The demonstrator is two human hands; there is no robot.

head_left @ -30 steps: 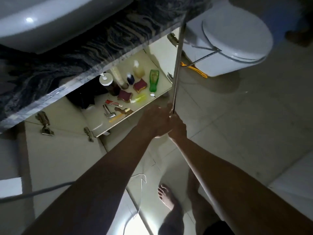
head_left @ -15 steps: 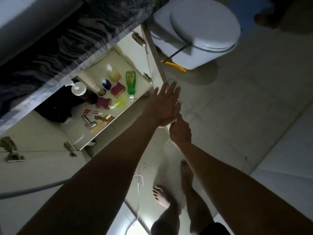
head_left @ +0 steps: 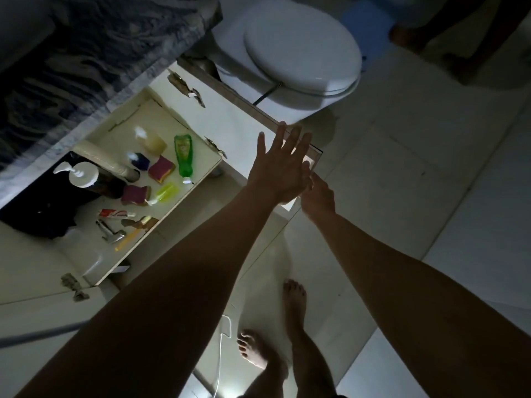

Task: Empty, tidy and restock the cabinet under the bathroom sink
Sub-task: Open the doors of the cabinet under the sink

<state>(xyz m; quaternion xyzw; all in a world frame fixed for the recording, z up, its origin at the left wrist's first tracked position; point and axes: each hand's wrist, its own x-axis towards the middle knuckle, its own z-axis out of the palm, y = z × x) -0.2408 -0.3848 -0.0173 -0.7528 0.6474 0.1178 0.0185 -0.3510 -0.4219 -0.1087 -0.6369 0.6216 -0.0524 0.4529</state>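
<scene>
The cabinet under the dark marble counter [head_left: 100, 47] stands open. Its white floor [head_left: 120, 122] holds a lying green bottle [head_left: 184, 155], a white pump bottle [head_left: 83, 175], two purple sponges [head_left: 161, 168], a toothpaste tube [head_left: 115, 214], a small yellow-green bottle [head_left: 166, 192] and several smaller items. The right cabinet door [head_left: 241, 130] is swung out toward the toilet. My left hand [head_left: 278, 168] lies flat on the door's outer end, fingers spread. My right hand [head_left: 317, 196] grips the door's edge just below, its fingertips partly hidden behind the left hand.
A white toilet [head_left: 301, 53] with its lid down stands right behind the open door. The left cabinet door [head_left: 34, 282] is open too. My bare feet [head_left: 258, 351] stand on pale floor tiles beside a thin white cord [head_left: 221, 354]. Another person's feet [head_left: 408, 38] show at top right.
The right door has swung from edge-on to wide open toward the toilet. My left hand let go of its edge and now lies flat on it.
</scene>
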